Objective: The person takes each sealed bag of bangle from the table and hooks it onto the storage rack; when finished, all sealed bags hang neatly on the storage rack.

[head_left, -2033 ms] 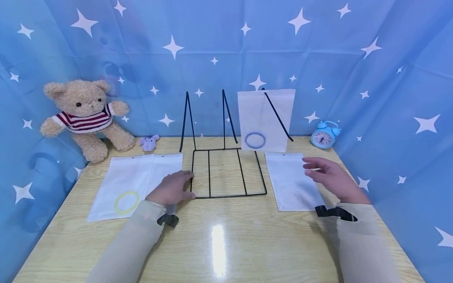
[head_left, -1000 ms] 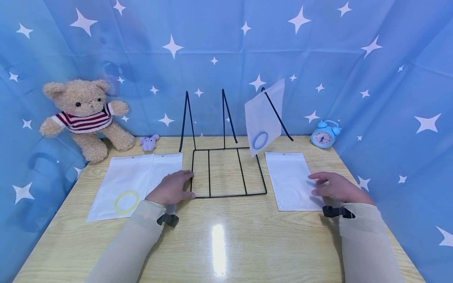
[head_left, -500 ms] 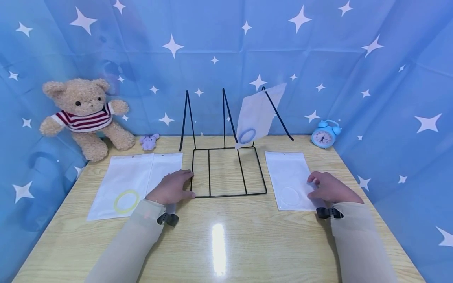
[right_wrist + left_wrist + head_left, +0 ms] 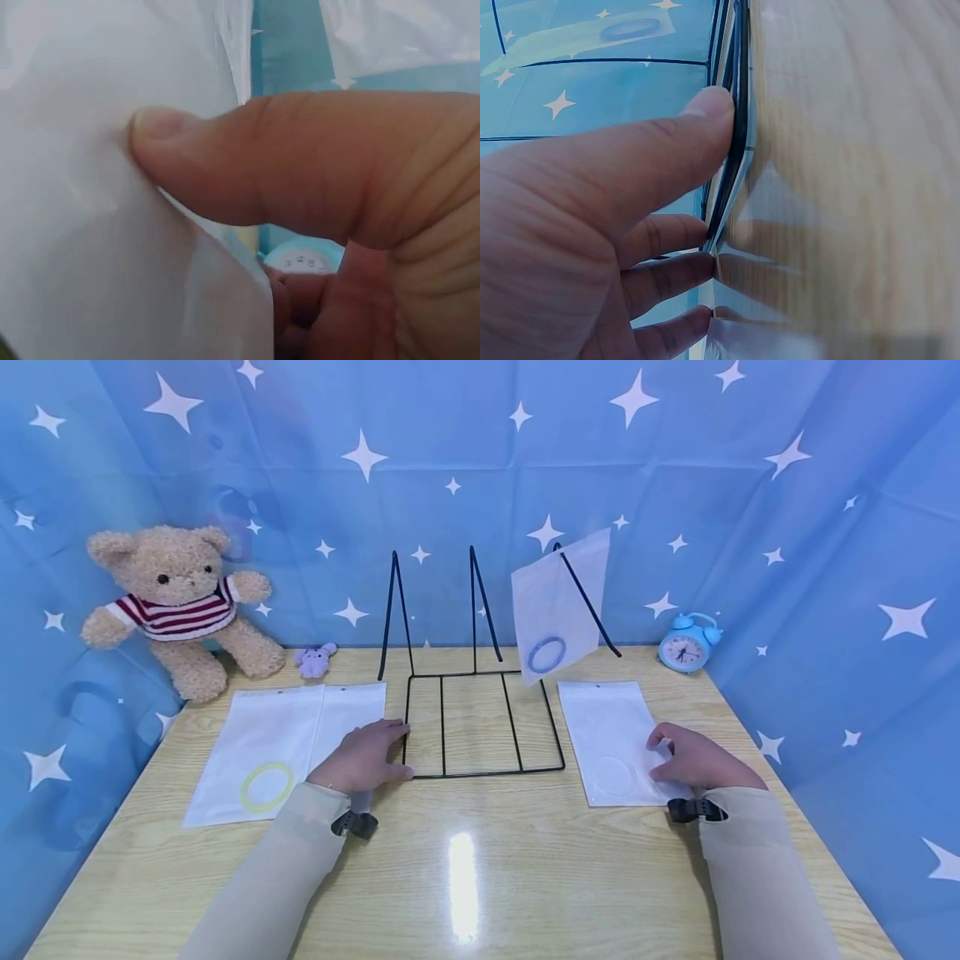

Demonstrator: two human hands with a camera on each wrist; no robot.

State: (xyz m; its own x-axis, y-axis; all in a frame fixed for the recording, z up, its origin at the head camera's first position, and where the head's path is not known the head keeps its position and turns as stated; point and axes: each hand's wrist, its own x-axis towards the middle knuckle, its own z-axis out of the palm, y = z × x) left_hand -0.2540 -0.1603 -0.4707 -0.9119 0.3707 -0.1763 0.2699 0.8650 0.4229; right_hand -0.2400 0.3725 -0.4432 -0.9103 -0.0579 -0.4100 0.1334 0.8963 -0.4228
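My left hand [image 4: 360,757] rests at the front left corner of a black wire display rack [image 4: 480,776]. In the left wrist view, the thumb and fingertips touch its wire [image 4: 739,112], the fingers fairly straight. My right hand [image 4: 703,758] pinches the right edge of a flat white zip bag [image 4: 600,718] with a whitish ring at its lower part. In the right wrist view, the thumb lies on the bag's face [image 4: 90,225] and the other fingers are curled behind its edge. Another white bag [image 4: 551,589], holding a blue ring, hangs turned at an angle on the rack's right hook.
Left of the rack, white bags [image 4: 270,727] lie flat, one with a yellow ring [image 4: 252,804]. Behind them are a teddy bear [image 4: 180,602] and a small purple toy [image 4: 315,660]. A blue alarm clock [image 4: 684,652] stands at the back right. A starry curtain [image 4: 450,443] surrounds the table.
My right hand has come down onto the right-hand bag and pinched its edge. The hanging bag has swung back and forth on its hook. My left hand keeps its place.
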